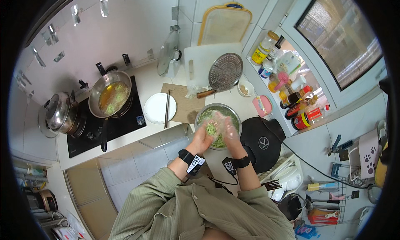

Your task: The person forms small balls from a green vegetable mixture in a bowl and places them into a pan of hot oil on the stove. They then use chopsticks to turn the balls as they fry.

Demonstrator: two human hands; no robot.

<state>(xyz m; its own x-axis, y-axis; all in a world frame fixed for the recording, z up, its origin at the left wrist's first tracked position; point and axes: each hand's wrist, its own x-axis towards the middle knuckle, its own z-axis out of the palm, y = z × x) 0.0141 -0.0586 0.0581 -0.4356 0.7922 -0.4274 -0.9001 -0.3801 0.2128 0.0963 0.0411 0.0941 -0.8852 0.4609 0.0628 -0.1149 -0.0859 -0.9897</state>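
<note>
One shredded green vegetable clump sits in the cupped left hand over the metal bowl; right hand blurred, grip unclear. Probably shaping; next calls for gentle pressing.

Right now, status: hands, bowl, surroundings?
Left hand, right hand close together over metal bowl. Green shreds between them, more below. Black rounded object close on bowl's right.

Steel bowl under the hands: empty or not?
Not empty: green shreds show inside the steel bowl. How full, cannot tell: left hand and right hand cover part.
</note>
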